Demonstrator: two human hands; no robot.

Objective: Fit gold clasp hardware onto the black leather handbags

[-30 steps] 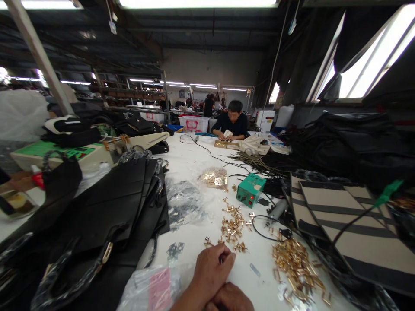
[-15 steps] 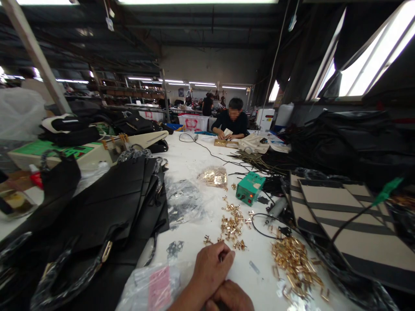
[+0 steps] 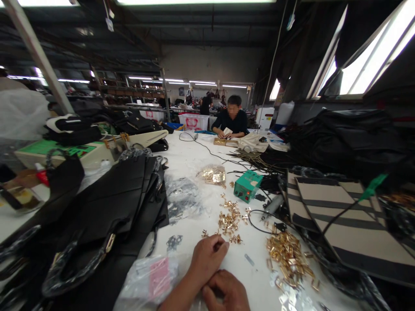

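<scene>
My left hand [image 3: 207, 255] rests on the white tabletop with its fingers loosely curled, beside scattered small gold fittings [image 3: 230, 218]. A dark gap shows between its thumb and forefinger, with nothing visible in it. Close against the left forearm lies my right hand [image 3: 228, 289], closed; whether anything is inside it is hidden. A clear plastic bag with a pink card [image 3: 159, 276] lies at the left forearm. To the right are a flat metal strip [image 3: 249, 259] and a heap of gold rectangular fittings [image 3: 287, 257].
Black bags [image 3: 106, 207] with plastic-wrapped handles fill the left side. A green powered box [image 3: 248, 185] with cables stands ahead. At right lie beige-and-black panels [image 3: 330, 203]. A co-worker [image 3: 231, 119] handles pale pieces across the table. Crumpled clear plastic [image 3: 184, 198] lies left of centre.
Both hands now appear slightly higher and further left in the view, with a small gap showing between them. The scene has shifted slightly as my head turned; the fittings lie much as before.
</scene>
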